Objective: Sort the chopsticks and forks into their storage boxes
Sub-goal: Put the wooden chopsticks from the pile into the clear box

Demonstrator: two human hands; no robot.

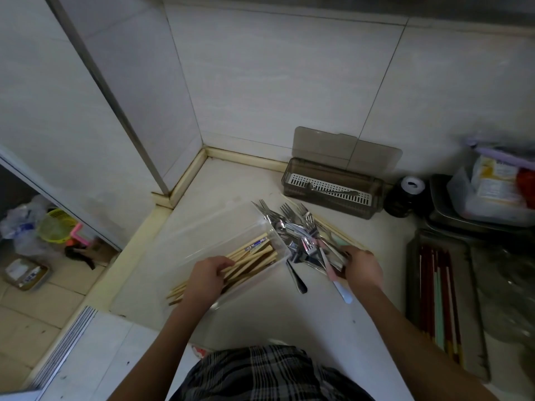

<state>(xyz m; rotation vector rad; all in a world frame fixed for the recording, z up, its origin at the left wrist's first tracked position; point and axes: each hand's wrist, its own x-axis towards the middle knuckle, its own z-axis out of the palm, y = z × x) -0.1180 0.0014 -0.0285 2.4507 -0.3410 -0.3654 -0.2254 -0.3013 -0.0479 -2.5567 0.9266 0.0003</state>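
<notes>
While left fingers (221, 263) curl round chopsticks (254, 260), right fingers (346, 251) grip forks (307, 244).

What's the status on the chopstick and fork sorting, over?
Left hand grips wooden chopsticks in the clear box. Right hand holds utensils from the fork pile. Smoky box open, one utensil inside. Nothing blocking.

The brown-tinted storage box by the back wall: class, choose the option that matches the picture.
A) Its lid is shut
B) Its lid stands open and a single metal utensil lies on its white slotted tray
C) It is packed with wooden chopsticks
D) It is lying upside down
B: the brown-tinted storage box has its lid raised against the wall, with one metal utensil on the white slotted tray.
</notes>
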